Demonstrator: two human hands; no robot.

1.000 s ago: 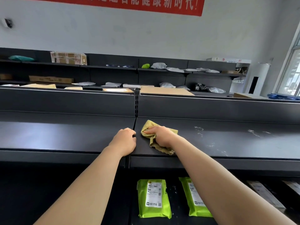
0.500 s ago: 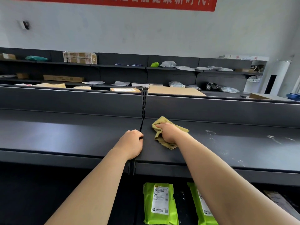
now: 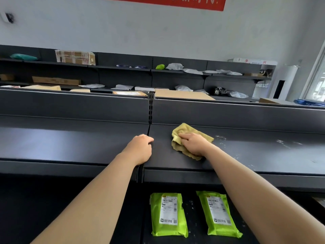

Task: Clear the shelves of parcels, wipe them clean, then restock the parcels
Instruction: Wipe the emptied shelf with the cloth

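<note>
A dark grey metal shelf [image 3: 263,152] runs across in front of me, with no parcels on this level. My right hand [image 3: 193,144] presses down on a bunched yellow cloth [image 3: 183,129], fingers bent over it, just right of the seam between two shelf sections. My left hand [image 3: 140,148] rests on the shelf at that seam with its fingers curled, holding nothing. Two bright green parcels [image 3: 168,213] [image 3: 218,213] with white labels lie flat on the lower shelf beneath my arms.
White smudges [image 3: 281,142] mark the shelf to the right of the cloth. Behind the shelf's back panel lie flat cardboard parcels [image 3: 182,94]. Wall shelves [image 3: 123,67] further back hold boxes and grey bags. A window is at the far right.
My right hand has slid the cloth to the right, away from the seam. My left hand stays at the seam. The view has shifted slightly.
</note>
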